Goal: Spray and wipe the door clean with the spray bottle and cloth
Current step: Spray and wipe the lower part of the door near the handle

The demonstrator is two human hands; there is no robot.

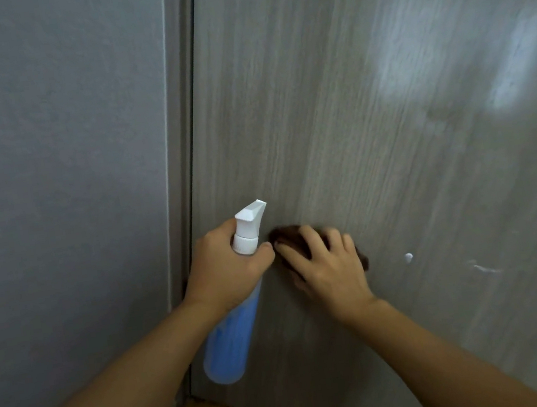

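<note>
Head view is showing the left hand [225, 271] wrapping its fingers round the neck of the spray bottle [231, 332], which is hanging nozzle-up just in front of the door [347, 88] near its hinge-side edge. Right hand [325, 264] is lying with fingers spread flat, pressing a dark brown cloth [287, 235] against the lower part of the door.

Risks, as I am judging them: the two hands are working almost touching, so a wide wipe may be knocking the bottle against the wood. White drops [408, 256] and streaks are sitting well to the right of the cloth; if the wiping is staying near the edge, they may be drying into marks.

Most of the cloth is hiding under the palm, so its size and fold are unclear. Whether a finger is resting on the trigger I cannot tell. Pale patches higher up are blurring; they could be glare or wet film.
</note>
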